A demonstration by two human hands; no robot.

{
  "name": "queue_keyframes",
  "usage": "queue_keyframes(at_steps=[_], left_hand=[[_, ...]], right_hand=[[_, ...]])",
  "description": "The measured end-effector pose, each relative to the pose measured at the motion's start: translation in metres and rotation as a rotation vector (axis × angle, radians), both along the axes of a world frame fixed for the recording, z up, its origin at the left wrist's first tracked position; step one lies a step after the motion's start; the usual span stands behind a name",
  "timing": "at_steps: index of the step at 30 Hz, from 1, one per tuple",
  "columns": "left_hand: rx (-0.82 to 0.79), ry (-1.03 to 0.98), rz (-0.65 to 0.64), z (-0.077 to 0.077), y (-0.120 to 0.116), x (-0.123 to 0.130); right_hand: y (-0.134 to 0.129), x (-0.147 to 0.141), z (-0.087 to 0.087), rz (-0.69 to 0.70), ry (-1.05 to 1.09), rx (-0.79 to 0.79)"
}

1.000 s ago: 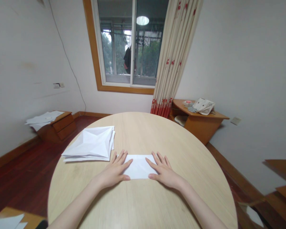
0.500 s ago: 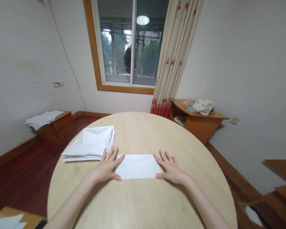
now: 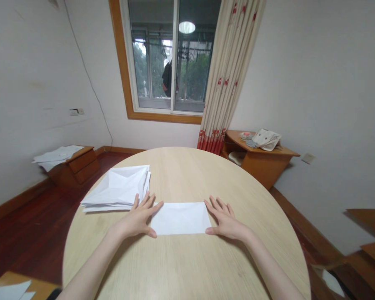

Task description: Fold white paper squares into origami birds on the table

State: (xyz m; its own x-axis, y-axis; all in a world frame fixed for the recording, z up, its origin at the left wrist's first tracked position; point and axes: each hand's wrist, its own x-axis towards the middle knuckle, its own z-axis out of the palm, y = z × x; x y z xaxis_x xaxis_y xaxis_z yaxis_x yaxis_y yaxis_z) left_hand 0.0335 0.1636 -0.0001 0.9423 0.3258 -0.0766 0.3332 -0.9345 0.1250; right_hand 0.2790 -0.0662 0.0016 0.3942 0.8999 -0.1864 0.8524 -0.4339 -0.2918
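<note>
A white rectangle of paper [image 3: 179, 218], apparently folded, lies flat on the round wooden table [image 3: 187, 266] in front of me. At its left edge rests my left hand [image 3: 140, 216], fingers spread, with the thumb by the near corner and the index finger by the far one. My right hand [image 3: 223, 217] is likewise spread at the right edge, its thumb and index finger touching the corners. Beyond my left hand sits a stack of creased white paper sheets [image 3: 118, 185]; the fingertips overlap its near right corner in view.
On the left, a low wooden cabinet [image 3: 83, 164] carries white sheets. A corner cabinet [image 3: 259, 164] with a cloth bag [image 3: 267, 138] stands behind the table at right, beside a curtain [image 3: 229, 75]. More white paper [image 3: 9, 291] lies at lower left.
Both hands have shifted slightly outward, uncovering a little more of the paper's two ends. The paper and the stack stay where they were.
</note>
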Motion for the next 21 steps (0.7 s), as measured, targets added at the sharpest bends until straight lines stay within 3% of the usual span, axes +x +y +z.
queue_keyframes(at_steps=[5,10,21], left_hand=[[-0.064,-0.064,-0.080,0.003,-0.002,0.002],[-0.115,-0.144,-0.066,0.005,-0.015,0.011],[-0.117,-0.302,-0.121,-0.006,-0.031,0.017]], right_hand=[[0.001,0.003,-0.005,0.042,0.006,0.063],[0.002,0.003,-0.001,0.016,0.080,0.029],[0.005,0.003,0.000,0.008,0.180,0.136]])
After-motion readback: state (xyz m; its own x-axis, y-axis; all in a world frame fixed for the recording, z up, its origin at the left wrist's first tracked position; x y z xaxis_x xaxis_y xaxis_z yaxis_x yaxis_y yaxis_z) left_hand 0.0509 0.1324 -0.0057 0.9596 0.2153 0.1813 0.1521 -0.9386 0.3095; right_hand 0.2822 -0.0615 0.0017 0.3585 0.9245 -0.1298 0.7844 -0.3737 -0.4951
